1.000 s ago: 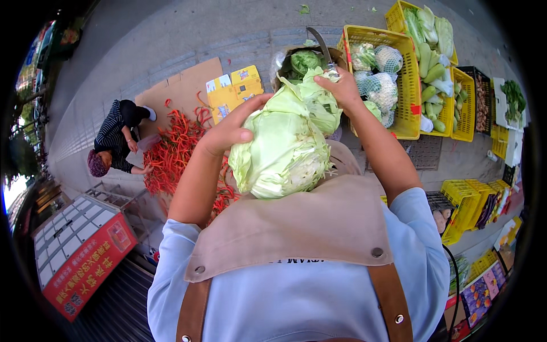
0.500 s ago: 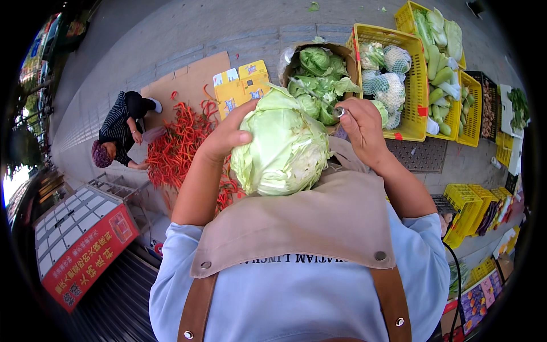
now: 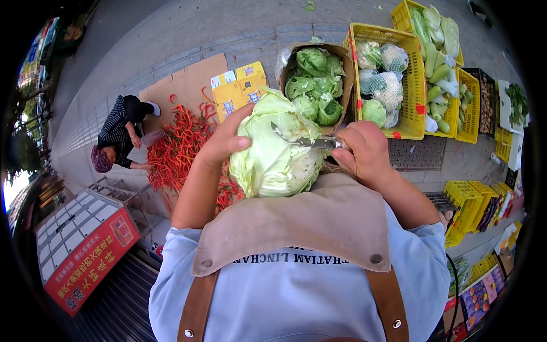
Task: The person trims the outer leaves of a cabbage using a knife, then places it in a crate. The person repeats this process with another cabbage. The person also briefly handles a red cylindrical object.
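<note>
A large pale green cabbage (image 3: 268, 162) is held up in front of my chest, close against the apron (image 3: 296, 228). My left hand (image 3: 223, 139) grips its left side, with the thumb on the front leaves and the other fingers hidden behind. In my right hand (image 3: 364, 149) is a small metal knife (image 3: 314, 142), its hooked tip pointing left. The blade lies across the upper front of the cabbage; whether it touches the leaves I cannot tell. Browned, ragged leaf edges show on the cabbage's lower right.
Beyond the cabbage, a cardboard box (image 3: 346, 67) holds leafy greens. Yellow crates (image 3: 419, 85) of vegetables line the right. Red chilies (image 3: 179, 151) lie on cardboard (image 3: 162, 85) at left, where another person (image 3: 117, 134) crouches. A red-and-white box (image 3: 94, 251) stands at lower left.
My right hand has turned and brought the knife leftward across the front of the cabbage, so its blade now shows. The left hand keeps its hold on the cabbage.
</note>
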`<state>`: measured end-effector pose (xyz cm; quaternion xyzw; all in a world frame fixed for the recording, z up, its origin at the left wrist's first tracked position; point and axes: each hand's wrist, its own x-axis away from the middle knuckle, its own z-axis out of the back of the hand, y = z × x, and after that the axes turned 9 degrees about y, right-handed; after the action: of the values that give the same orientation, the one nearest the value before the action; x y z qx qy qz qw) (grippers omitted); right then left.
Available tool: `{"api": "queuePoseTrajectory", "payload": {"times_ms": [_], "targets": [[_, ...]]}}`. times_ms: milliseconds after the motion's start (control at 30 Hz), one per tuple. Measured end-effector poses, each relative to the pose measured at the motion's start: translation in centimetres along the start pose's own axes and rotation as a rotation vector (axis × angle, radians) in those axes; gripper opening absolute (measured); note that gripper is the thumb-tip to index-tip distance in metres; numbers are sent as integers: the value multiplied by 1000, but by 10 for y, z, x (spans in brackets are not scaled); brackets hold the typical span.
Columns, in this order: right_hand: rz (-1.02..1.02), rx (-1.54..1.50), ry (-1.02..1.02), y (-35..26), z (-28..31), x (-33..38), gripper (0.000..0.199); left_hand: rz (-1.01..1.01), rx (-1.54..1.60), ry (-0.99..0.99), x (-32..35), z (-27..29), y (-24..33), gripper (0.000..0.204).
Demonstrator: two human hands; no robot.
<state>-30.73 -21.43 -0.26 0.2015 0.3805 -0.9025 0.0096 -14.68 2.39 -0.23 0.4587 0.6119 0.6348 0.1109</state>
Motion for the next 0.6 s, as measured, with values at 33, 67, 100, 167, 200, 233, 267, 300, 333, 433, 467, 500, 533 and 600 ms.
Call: {"api": "queuePoseTrajectory", "payload": {"times_ms": [33, 67, 100, 167, 200, 233, 267, 300, 333, 433, 467, 500, 533, 600], "targets": [[-12, 14, -7, 1, 1, 2, 28, 8, 13, 4, 0, 0, 0, 97], [-28, 29, -11, 2, 0, 5, 28, 18, 24, 4, 0, 0, 0, 97], [-33, 2, -6, 3, -2, 5, 27, 28, 36, 4, 0, 0, 0, 97], [-44, -51, 2, 3, -8, 4, 25, 31, 54, 1, 1, -2, 2, 97], [-28, -49, 16, 1, -11, -1, 23, 33, 64, 0, 2, -3, 4, 97], [-12, -48, 30, -2, -14, -7, 22, 35, 52, -4, 1, -4, 5, 97], [4, -45, 45, -4, -16, -11, 22, 36, 40, -9, 1, -3, 6, 97], [-35, -18, 31, 0, -17, -8, 21, 36, 29, -14, 1, -2, 7, 96], [-73, 9, 17, 8, -18, 0, 21, 48, 24, 0, 2, 0, 4, 96], [-167, 74, -24, 27, -20, 17, 20, 42, 19, 18, 0, 5, 0, 96], [-206, 92, -41, 26, -21, 20, 20, 34, 29, -4, 0, 3, 0, 96], [-164, 27, -16, 24, -23, 18, 21, 25, 38, -27, -1, 1, 0, 96], [-121, -39, 10, 21, -25, 11, 21, 24, 30, -29, 0, 0, 0, 96], [-116, -34, -8, 29, -29, 7, 23, 9, 9, -42, -3, -1, 6, 96]]}}
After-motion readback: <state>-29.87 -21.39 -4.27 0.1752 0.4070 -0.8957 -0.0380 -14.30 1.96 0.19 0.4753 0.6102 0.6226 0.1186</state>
